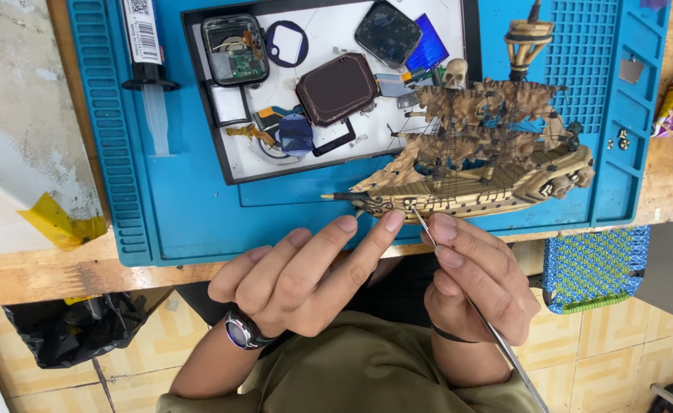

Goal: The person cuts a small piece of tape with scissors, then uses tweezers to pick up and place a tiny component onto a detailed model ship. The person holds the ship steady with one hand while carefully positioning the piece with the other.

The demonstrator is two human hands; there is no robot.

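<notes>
A: Quick rundown, what's w/ the hands?

B: Right hand point(474, 279) is closed around thin metal tweezers point(458, 287), held like a pen. Tips sit at the hull of the tan-and-brown model pirate ship with ragged sails point(481, 164), near its bow end. Left hand point(306, 275) holds nothing; fingers stretched out, index and middle fingertips point(392, 220) touching or just shy of the hull, right beside the tweezer tips. Can't tell which.

A: Where's the ship?

B: On the blue silicone work mat point(183, 222), at its near edge, on the wooden table point(46, 271). Bow w/ dark bowsprit points left, small skull figure point(455, 73) atop the masts.

A: Anything else close by?

B: Black-rimmed white tray point(336, 145) behind the ship w/ opened smartwatch parts: dark square screen point(338, 88), open case point(235, 50), blue bits. A clear syringe point(151, 84) lies at the mat's left.

A: How to do this bit well, imo?

B: I'd say keep the left fingertips braced on the hull so the ship doesn't slide on the mat, rest the right wrist, and bring the tweezers in low and slow. The rigging threads look fragile, so stay under the sails. Light squeeze only; the tiny hull detail could pop off.
</notes>
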